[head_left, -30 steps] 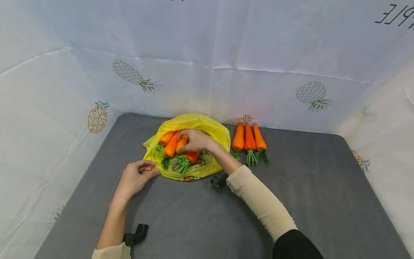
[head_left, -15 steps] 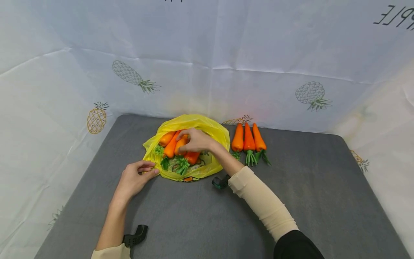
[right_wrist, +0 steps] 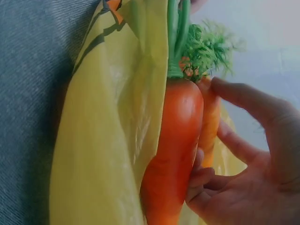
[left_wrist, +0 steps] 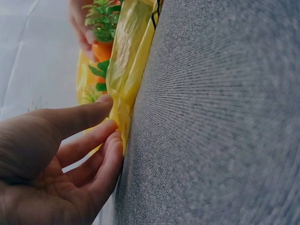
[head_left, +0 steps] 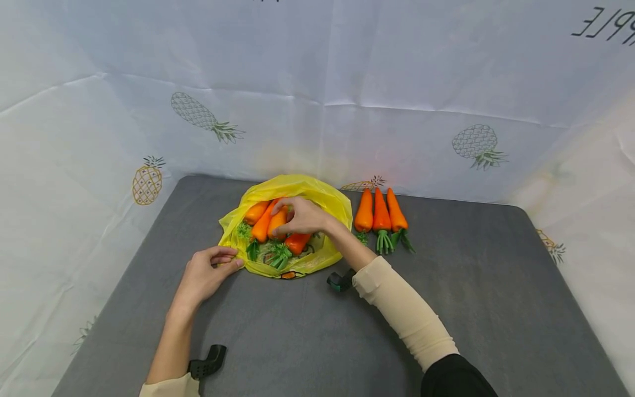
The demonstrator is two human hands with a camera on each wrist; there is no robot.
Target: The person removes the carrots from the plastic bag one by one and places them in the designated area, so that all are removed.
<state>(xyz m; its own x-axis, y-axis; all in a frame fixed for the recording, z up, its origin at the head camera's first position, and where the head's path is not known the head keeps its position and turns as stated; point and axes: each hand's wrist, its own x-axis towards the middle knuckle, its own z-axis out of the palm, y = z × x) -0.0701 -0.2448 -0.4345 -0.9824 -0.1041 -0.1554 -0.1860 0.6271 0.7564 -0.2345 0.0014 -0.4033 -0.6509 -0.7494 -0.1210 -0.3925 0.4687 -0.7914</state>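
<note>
A yellow plastic bag (head_left: 311, 185) lies with its mouth spread, several carrots inside. My left hand (head_left: 202, 277) pinches its near-left edge; the left wrist view shows thumb and fingers on the gathered plastic (left_wrist: 123, 105). Reaching in from the right, my right hand (head_left: 307, 216) grips an orange carrot (head_left: 277, 225) by its thick end, thumb near the leafy top (right_wrist: 206, 49). A redder carrot (head_left: 297, 244) lies beside it, partly under the hand. To the left, two more orange carrots, an outer one (head_left: 256, 212) and an inner one (head_left: 261, 228), rest in the bag.
Three carrots (head_left: 381, 212) lie side by side right of the bag, tips toward the back wall. The grey table (head_left: 307, 336) meets a white pineapple-print cloth (head_left: 278, 132) behind. Black wrist mounts sit on both arms, the left one (head_left: 208, 361) low over the table.
Inside the bag, the redder carrot has shifted slightly right and the gripped carrot slightly left. The left hand keeps its place on the bag edge.
</note>
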